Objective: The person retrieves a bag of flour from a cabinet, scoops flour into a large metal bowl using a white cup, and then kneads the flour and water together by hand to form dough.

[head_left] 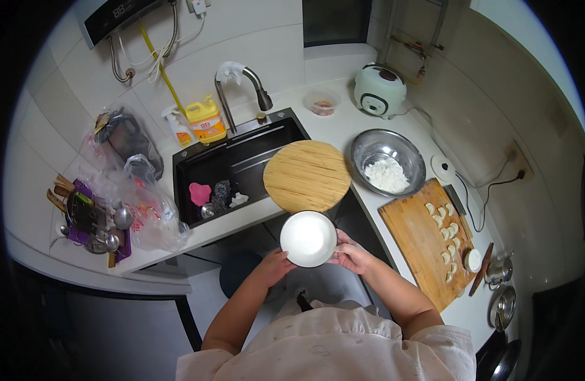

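Both hands hold a round white bowl (308, 238) with a thin dark rim in front of my body. My left hand (276, 265) grips its left edge, and my right hand (351, 253) grips its right edge. The inside looks plain white; I cannot tell whether anything lies in it. Just beyond the bowl, a round wooden board (308, 174) rests over the right end of the black sink (235, 159). To the right of that board stands a steel mixing bowl (389, 143) with white flour (388, 176) in it.
On the right, a wooden cutting board (407, 238) carries several pale crescent-shaped dough pieces (445, 235). A green rice cooker (379, 95) and a clear tub (322, 101) stand at the back. Plastic bags (149, 203) and a utensil holder (124, 244) crowd the left counter. The faucet (257, 89) overhangs the sink.
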Available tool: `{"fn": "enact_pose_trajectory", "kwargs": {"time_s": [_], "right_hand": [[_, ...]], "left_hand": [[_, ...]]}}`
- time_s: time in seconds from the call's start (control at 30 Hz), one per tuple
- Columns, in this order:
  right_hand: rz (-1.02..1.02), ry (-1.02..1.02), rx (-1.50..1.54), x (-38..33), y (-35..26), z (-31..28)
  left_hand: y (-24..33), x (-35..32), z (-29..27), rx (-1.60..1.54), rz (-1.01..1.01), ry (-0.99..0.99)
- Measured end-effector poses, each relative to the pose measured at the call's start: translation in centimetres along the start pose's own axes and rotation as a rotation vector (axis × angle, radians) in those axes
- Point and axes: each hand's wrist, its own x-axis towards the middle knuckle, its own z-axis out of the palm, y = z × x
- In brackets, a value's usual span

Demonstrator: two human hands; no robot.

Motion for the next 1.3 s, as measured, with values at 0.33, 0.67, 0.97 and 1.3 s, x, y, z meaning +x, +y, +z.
{"fn": "enact_pose_trajectory", "kwargs": {"time_s": [0.33,0.67,0.97,1.3], "right_hand": [[0.106,1.008,-0.061,15.7,2.0,-13.2],[-0.107,0.649,-0.098,18.5,-4.4,-9.5],[-0.384,0.594,-0.074,25.8,-16.9,-14.0],[-0.318,0.758,0.096,39.5,-25.1,-19.3]], "left_hand": [[7.5,-0.6,-6.4,-0.142,0.365,0.205],[12.8,0.7,-8.5,-0.251,0.685,0.502],[15.4,4.8,-5.1,-0.362,0.818,0.53],[15.3,8.9,-4.7,-0.386,0.727,0.652]]}}
